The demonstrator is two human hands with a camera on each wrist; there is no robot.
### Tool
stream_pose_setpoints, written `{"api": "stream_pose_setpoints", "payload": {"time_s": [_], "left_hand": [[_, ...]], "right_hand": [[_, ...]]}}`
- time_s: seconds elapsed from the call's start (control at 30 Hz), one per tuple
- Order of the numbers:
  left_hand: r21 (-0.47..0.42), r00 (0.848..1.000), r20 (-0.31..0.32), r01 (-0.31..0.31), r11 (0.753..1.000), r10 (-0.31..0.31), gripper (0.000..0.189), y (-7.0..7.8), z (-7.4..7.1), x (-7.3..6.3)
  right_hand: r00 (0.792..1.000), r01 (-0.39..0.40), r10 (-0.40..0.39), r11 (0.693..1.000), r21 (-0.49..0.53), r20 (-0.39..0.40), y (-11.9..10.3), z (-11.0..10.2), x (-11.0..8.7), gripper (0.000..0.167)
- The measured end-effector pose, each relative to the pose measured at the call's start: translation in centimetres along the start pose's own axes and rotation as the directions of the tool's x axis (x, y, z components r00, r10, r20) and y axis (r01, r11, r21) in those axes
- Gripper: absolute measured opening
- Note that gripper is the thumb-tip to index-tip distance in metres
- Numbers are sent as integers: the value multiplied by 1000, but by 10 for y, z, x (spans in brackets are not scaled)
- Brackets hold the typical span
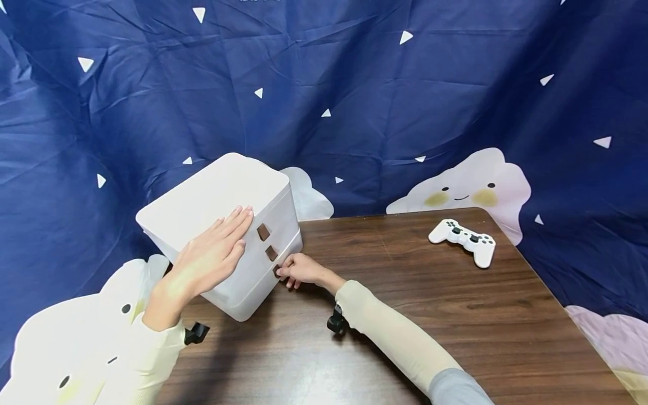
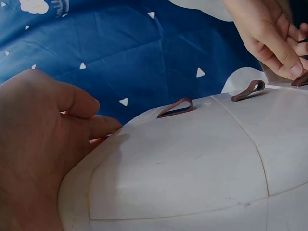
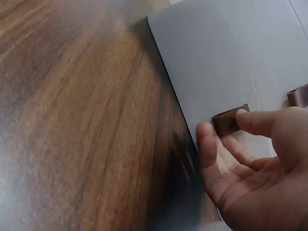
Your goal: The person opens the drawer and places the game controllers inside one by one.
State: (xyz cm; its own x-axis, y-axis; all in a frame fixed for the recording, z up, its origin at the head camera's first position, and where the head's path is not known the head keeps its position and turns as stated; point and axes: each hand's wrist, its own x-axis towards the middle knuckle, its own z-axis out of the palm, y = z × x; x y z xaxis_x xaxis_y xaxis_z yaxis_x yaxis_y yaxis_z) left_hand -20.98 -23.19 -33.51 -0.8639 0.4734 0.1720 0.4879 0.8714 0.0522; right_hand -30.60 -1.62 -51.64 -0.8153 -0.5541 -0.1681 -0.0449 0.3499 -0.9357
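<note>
A white three-drawer storage box (image 1: pixel 217 183) stands at an angle on the table, its drawer fronts turned to the right. Each drawer carries a brown loop pull; the top pull (image 1: pixel 263 232) and middle pull (image 1: pixel 271 253) hang free. My left hand (image 1: pixel 212 256) rests with straight fingers on the box's top, near the front edge. Down at the bottom drawer, my right hand (image 1: pixel 304 269) pinches the lowest pull tab (image 3: pixel 230 120) between thumb and fingers. All the drawers look closed.
On the wooden table (image 1: pixel 374 315), a white game controller (image 1: pixel 463 242) lies toward the back right. A dark blue curtain (image 1: pixel 354 73) with clouds and triangles hangs behind the table. Small black cameras (image 1: pixel 336 322) are strapped at both wrists.
</note>
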Motion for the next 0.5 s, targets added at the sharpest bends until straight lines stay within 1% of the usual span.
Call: {"api": "stream_pose_setpoints", "payload": {"time_s": [0.07, 0.13, 0.23, 0.27, 0.4, 0.5], "left_hand": [[4, 1000, -2, -2, 1000, 2, 58, 0, 0, 0], [6, 1000, -3, -3, 1000, 3, 58, 0, 0, 0], [7, 1000, -2, -2, 1000, 2, 58, 0, 0, 0], [6, 1000, -2, -2, 1000, 2, 58, 0, 1, 0], [5, 1000, -5, -4, 1000, 4, 58, 0, 1, 0], [3, 1000, -8, -3, 1000, 3, 58, 0, 1, 0]], "right_hand": [[1000, 2, -2, 1000, 0, 9, 0, 0, -1, 22], [1000, 1, -1, 1000, -26, 10, -1, 0, -2, 26], [1000, -5, 5, 998, -63, -3, 0, 0, -2, 31], [1000, -5, 5, 998, -62, -7, 1, 0, -3, 33], [1000, 4, -4, 1000, 1, -14, 3, 2, -1, 32], [1000, 11, -11, 998, 66, -3, 3, 3, 0, 26]]}}
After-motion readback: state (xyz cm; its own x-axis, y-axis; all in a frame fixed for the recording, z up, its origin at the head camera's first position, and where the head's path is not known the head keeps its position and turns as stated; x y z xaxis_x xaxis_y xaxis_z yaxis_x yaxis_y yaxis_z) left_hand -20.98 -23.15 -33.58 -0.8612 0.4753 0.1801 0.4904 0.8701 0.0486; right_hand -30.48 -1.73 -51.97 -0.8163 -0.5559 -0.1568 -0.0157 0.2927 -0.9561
